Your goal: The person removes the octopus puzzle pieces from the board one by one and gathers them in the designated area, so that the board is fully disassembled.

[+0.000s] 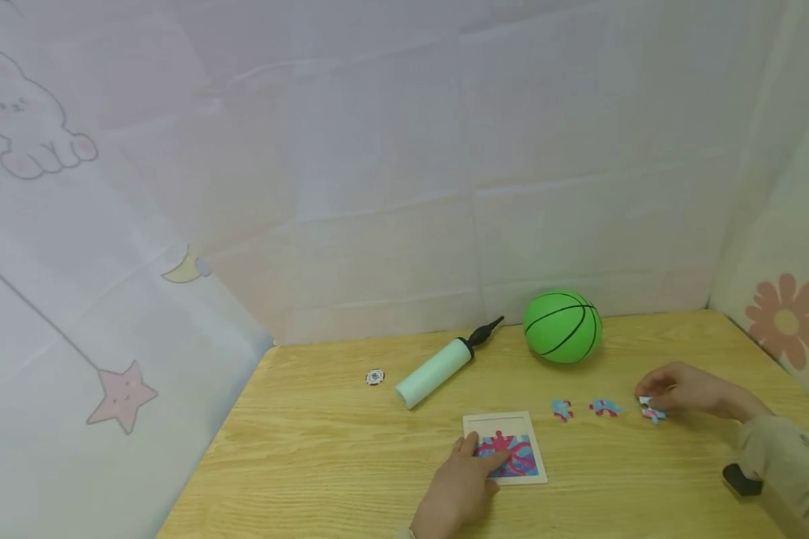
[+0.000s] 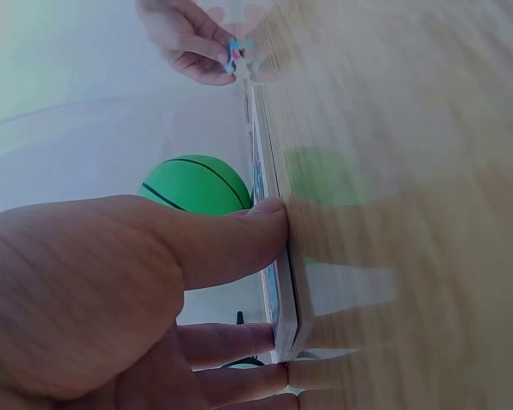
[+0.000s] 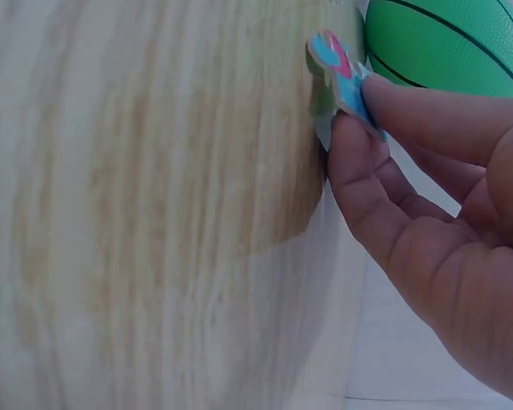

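My left hand (image 1: 460, 483) holds the lower left of a pale wooden puzzle tray (image 1: 538, 449). In the left wrist view the thumb (image 2: 261, 224) presses the tray's edge, with other fingers at its corner. A partly assembled pink and blue jigsaw (image 1: 522, 466) lies in the tray; its upper part is bare wood. At the right, my right hand (image 1: 691, 389) pinches a jigsaw piece (image 3: 340, 70) between thumb and fingers, tilted at the tabletop. Two loose pieces, one (image 1: 562, 409) and another (image 1: 604, 407), lie between the tray and that hand.
A green ball with black lines (image 1: 562, 327) sits at the back of the wooden table (image 1: 297, 449). Left of it lies a mint-green hand pump (image 1: 438, 370) with a black nozzle. A round chip (image 1: 374, 376) is farther left. A black object (image 1: 741, 480) lies near the right sleeve.
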`<state>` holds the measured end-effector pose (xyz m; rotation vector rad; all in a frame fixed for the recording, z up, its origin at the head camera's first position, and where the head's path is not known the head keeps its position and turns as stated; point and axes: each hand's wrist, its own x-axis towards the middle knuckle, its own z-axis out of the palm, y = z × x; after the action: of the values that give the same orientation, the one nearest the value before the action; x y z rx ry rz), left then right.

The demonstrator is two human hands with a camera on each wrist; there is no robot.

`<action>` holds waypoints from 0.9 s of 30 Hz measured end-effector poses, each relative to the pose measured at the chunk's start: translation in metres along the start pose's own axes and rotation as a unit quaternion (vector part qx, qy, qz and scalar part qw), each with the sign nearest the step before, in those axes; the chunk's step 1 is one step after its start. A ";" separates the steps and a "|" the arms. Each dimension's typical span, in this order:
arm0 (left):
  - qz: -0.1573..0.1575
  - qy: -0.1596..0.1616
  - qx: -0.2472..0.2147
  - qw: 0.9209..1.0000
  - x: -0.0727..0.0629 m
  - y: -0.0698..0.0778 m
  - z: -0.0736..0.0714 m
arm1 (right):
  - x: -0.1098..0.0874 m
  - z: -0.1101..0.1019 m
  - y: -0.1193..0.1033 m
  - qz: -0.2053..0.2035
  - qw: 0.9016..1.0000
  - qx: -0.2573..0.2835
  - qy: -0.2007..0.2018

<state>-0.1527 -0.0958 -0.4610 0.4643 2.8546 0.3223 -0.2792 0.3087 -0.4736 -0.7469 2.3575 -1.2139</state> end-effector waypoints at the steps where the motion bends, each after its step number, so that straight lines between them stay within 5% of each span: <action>1: 0.000 0.000 0.002 1.000 0.000 0.000 0.000 | 0.000 0.000 0.001 0.003 1.000 -0.002 0.004; 16: 0.011 0.011 0.010 1.000 0.000 -0.001 0.000 | 0.000 0.010 -0.003 0.029 0.980 -0.162 0.110; 27: 0.000 0.008 -0.004 1.000 -0.001 0.000 -0.001 | -0.001 0.015 -0.003 -0.007 0.969 -0.195 0.152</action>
<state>-0.1520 -0.0964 -0.4602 0.4616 2.8686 0.3380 -0.2693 0.2988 -0.4797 -0.7373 2.9013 -0.9300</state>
